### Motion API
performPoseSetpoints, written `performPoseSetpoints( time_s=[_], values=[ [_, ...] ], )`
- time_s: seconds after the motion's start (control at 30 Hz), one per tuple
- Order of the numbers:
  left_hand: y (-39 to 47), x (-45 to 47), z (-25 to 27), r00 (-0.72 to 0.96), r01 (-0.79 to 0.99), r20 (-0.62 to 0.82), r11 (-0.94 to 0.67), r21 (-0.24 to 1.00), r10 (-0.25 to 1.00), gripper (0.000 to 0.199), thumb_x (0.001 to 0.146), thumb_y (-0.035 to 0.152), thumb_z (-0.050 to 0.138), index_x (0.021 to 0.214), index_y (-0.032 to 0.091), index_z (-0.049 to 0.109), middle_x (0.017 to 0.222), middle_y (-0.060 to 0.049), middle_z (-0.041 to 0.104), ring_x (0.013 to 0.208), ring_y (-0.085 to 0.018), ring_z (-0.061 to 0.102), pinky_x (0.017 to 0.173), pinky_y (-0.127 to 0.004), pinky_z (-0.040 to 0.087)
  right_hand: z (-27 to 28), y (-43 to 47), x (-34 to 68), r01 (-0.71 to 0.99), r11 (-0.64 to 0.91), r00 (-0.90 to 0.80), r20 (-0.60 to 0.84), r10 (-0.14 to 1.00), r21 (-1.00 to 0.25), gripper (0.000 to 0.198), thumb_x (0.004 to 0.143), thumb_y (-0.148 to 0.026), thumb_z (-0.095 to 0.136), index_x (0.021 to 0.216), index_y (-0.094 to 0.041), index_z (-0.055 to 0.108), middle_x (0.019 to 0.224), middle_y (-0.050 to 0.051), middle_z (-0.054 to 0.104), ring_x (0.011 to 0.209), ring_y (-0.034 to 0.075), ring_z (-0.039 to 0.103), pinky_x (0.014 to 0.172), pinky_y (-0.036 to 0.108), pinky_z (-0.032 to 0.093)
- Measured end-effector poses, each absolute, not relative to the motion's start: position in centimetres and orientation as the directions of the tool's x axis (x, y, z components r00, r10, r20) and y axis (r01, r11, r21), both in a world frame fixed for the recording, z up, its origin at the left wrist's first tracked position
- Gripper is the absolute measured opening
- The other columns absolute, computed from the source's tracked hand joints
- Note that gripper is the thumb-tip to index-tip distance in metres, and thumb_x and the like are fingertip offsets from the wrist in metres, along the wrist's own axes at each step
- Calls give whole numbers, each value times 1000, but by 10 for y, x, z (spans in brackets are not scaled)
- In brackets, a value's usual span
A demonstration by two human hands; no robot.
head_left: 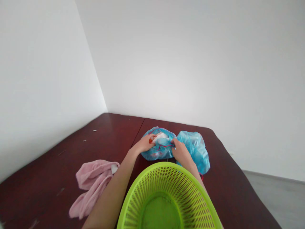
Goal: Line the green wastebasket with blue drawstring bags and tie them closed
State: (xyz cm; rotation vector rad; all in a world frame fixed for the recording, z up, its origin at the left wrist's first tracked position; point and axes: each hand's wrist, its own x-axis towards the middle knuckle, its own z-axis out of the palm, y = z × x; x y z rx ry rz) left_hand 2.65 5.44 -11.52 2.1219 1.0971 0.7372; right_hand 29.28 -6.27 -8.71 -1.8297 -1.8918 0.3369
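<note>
Dark-red table [111, 136] (blue bags [162, 153] atop), white walls [178, 63] alongside.

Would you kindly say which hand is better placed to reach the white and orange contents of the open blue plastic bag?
Probably the left hand: it is right at the contents, while the right hand holds the bag on the opposite side.

Two slender forearms [115, 189], bare and tapering, with slim, bare fingers [149, 136]

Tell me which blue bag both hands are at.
The left bag, its mouth open: left hand at the opening, right hand gripping the rim. The other bag, to its right, is in neither hand.
</note>
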Motion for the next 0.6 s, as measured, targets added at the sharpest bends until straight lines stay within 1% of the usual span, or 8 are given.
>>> performPoseSetpoints(
  time_s=[0.1, 0.17, 0.23, 0.3, 0.37, 0.5, 0.57, 0.6],
  values=[
    [66, 15, -121, 386, 531, 168, -367, 764, 907, 46, 94, 35, 79, 138, 23, 84, 135, -14, 87, 123, -37, 83, 117, -49, 63, -84, -63, 306, 897, -6, 58, 103, 993, -442, 22, 103, -8, 59, 110, -20, 76, 115, 13, 85, 117, 29, 78, 100, 35, 50],
    [72, 10, -124, 331, 528, 167, -329, 783, 929, 41, 96, 38, 76, 134, 23, 85, 133, -12, 88, 123, -35, 83, 114, -45, 63, -85, -65, 313, 914, -46, 72, 48, 996, -403, 19, 104, -8, 61, 104, -20, 76, 111, 12, 85, 112, 29, 78, 95, 35, 49],
    [77, 5, -125, 284, 518, 171, -301, 801, 944, 37, 102, 41, 68, 127, 21, 87, 128, -12, 90, 120, -34, 84, 112, -43, 64, -86, -67, 315, 928, -76, 80, -5, 997, -364, 19, 103, -7, 63, 102, -19, 77, 111, 14, 85, 111, 29, 79, 92, 35, 48],
    [81, 0, -126, 228, 516, 176, -273, 812, 957, 39, 106, 41, 59, 121, 19, 87, 122, -14, 91, 118, -35, 84, 111, -45, 64, -88, -71, 315, 939, -87, 75, -51, 996, -334, 22, 102, -4, 62, 103, -18, 79, 115, 16, 85, 114, 30, 79, 93, 35, 49],
    [84, -4, -126, 174, 515, 180, -245, 821, 968, 39, 106, 40, 58, 117, 17, 88, 120, -16, 91, 119, -38, 83, 114, -48, 63, -89, -76, 312, 944, -80, 54, -90, 994, -319, 22, 101, -5, 65, 106, -18, 81, 122, 16, 86, 119, 30, 79, 96, 35, 50],
    [86, -8, -127, 103, 495, 183, -210, 843, 978, 38, 104, 36, 58, 116, 17, 88, 126, -17, 91, 125, -38, 83, 116, -47, 62, -88, -87, 304, 942, -69, 22, -146, 989, -328, 12, 101, -20, 76, 109, -22, 85, 127, 17, 86, 121, 35, 80, 99, 40, 55],
    [86, -9, -127, 68, 479, 187, -196, 856, 980, 41, 105, 33, 54, 122, 15, 87, 131, -17, 90, 126, -37, 83, 114, -46, 62, -87, -91, 301, 935, -62, 2, -170, 985, -350, 10, 103, -29, 78, 101, -24, 86, 120, 18, 87, 112, 36, 83, 94, 43, 58],
    [86, -9, -127, 48, 473, 189, -189, 861, 981, 44, 105, 32, 52, 127, 15, 86, 133, -17, 89, 127, -36, 82, 113, -45, 63, -87, -92, 301, 928, -54, -16, -185, 983, -368, 14, 103, -32, 79, 94, -24, 86, 113, 17, 88, 105, 35, 83, 90, 42, 58]
  ],
)
